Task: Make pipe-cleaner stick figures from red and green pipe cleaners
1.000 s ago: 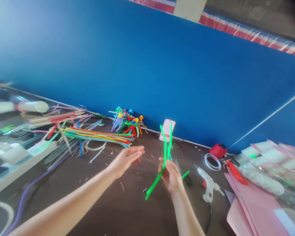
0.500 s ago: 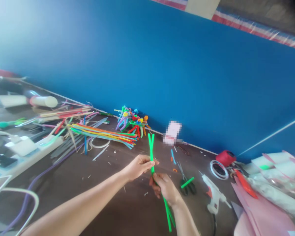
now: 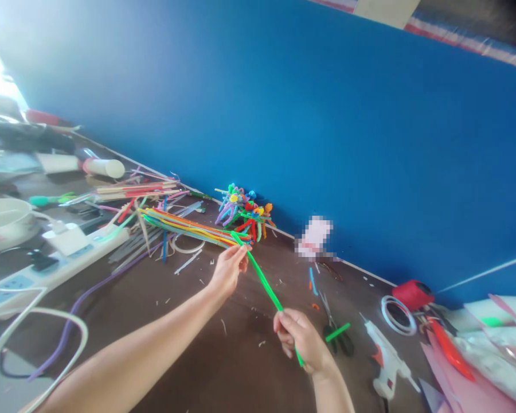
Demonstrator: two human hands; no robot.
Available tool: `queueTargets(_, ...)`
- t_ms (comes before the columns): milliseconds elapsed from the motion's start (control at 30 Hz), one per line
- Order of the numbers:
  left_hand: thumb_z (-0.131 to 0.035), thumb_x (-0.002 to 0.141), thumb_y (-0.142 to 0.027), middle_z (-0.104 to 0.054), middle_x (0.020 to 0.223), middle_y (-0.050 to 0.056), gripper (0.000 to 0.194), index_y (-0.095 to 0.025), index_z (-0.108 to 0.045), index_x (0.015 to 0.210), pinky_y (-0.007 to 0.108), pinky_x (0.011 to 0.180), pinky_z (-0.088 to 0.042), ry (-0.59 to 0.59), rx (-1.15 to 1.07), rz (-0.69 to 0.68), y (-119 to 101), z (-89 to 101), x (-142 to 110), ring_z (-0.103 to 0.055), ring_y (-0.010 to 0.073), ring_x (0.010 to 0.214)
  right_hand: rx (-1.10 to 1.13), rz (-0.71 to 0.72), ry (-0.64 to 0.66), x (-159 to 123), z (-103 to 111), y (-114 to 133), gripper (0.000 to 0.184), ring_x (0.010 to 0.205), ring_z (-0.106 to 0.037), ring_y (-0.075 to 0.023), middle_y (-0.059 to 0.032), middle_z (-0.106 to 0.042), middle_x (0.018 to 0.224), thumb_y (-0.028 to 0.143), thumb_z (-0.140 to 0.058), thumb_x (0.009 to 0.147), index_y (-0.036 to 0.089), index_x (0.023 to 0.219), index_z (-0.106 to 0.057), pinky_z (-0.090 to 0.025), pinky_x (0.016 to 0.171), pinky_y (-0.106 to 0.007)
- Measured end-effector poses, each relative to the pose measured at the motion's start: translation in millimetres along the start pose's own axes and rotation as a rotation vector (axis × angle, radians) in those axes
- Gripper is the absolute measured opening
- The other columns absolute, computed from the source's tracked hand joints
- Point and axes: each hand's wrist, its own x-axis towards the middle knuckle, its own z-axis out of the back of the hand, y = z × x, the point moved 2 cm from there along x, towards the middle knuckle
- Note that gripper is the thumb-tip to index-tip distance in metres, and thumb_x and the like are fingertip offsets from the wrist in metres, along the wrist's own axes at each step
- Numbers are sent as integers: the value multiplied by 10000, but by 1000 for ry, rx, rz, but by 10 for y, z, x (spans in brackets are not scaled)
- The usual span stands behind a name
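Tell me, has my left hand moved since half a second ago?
Yes. Judged against the multicoloured bundle of pipe cleaners, your left hand has shifted leftward and forward, bringing it closer to the bundle's right end.

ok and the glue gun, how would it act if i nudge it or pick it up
The white glue gun lies on its side, so a nudge would probably slide or pivot it rather than tip it. Its body looks like hard plastic, so it should feel stiff. The dark cord at its handle may drag when lifted.
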Motion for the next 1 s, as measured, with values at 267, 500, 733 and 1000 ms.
queueTargets(267, -670, 640, -232, -573, 550, -5, 155, -103, -598, 687, 165, 481, -443, -184, -209, 50, -8, 47, 14, -557, 79, 498, 574, 369, -322, 5, 317, 136, 213, 343, -165, -33, 105, -261, 425, 344, -554, 758, 170, 638, -534, -251, 360, -166)
queueTargets(500, -499, 793, -102, -563, 556, 13, 97, -85, -586, 755, 129, 455, -492, -177, -379, 383, 99, -46, -120, -598, 77, 518, 614, 659, -507, -51, 417, 195, 269, 389, -296, -47, 83, -353, 522, 461, -468, 790, 220, 857, -566, -303, 409, -184)
queueTargets(733, -494, 797, -91, -582, 591, 28, 96, -76, -589, 791, 114, 444, -493, -62, -321, 515, 214, -173, -366, -619, 90, 560, 71, 522, -375, 57, 45, 115, 511, 500, -446, -61, -1, -535, 845, 253, -598, 735, 249, 1201, -388, -384, 456, -217)
queueTargets(1000, -529, 784, -132, -583, 612, 22, 75, -89, -589, 796, 130, 482, -486, 51, -198, 450, 252, -168, -398, -619, 92, 592, -99, 592, -647, 54, 68, 51, 319, 601, -559, -122, -43, -591, 815, 329, -528, 787, 170, 1062, -512, -479, 492, -249)
